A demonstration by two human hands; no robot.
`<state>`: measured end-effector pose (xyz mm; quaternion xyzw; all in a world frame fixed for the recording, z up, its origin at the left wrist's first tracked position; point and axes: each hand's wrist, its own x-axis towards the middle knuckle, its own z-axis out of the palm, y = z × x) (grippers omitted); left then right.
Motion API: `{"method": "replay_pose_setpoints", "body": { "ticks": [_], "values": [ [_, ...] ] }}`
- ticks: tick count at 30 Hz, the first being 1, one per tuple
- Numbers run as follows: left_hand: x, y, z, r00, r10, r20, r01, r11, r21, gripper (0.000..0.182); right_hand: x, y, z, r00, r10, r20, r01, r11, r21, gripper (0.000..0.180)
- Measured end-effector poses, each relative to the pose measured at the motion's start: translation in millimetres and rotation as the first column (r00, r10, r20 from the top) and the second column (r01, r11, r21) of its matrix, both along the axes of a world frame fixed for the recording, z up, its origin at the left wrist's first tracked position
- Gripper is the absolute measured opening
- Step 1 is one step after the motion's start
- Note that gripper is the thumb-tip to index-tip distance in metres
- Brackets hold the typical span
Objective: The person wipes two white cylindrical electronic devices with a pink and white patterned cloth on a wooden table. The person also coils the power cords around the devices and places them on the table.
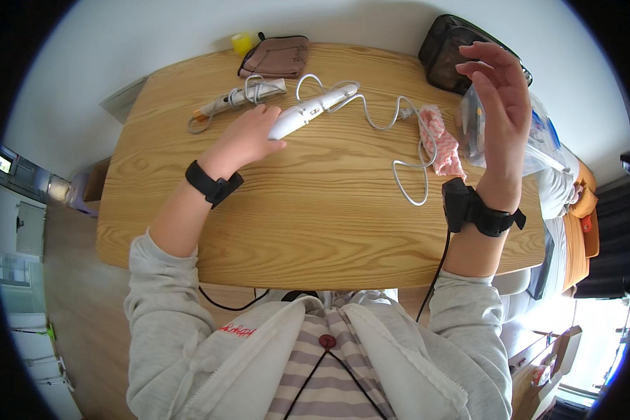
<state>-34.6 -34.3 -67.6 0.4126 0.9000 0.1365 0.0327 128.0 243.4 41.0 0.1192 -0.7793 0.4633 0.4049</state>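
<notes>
My left hand [247, 135] is around the near end of a white hair styling iron [317, 109], which lies slanted on the wooden table. The fingers curl over the handle, with the thumb along its lower side. From the iron, a white cord [378, 126] loops to the right, its plug resting by a pink-and-white patterned cloth [442, 142]. Just beyond my left hand lies a second styling iron [241, 97], wrapped in its own grey cord. My right hand [501, 97] is raised at the right, fingers loosely bent and apart, holding nothing. It partly covers a clear plastic bag [538, 152].
A brown zip pouch [275, 56] and a yellow roll of tape [241, 43] sit at the wooden table's [304, 226] back edge. A black mesh-sided case [446, 58] stands at the back right against the wall. Black straps circle both wrists; a cable [441, 262] hangs from the right one.
</notes>
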Motion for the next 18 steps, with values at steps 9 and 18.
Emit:
{"method": "replay_pose_setpoints", "body": {
  "ticks": [9,18],
  "values": [
    [-5,-2,-8,0.999,0.031,0.007,-0.031,0.999,-0.036,0.038,-5,43,-18,0.889,-0.138,0.436,0.124,0.990,0.060,0.020],
    [-7,-6,-16,0.999,0.045,0.001,-0.045,0.998,0.053,0.038,-37,68,-76,0.272,-0.816,0.510,0.229,0.570,0.789,0.043]
  ]
}}
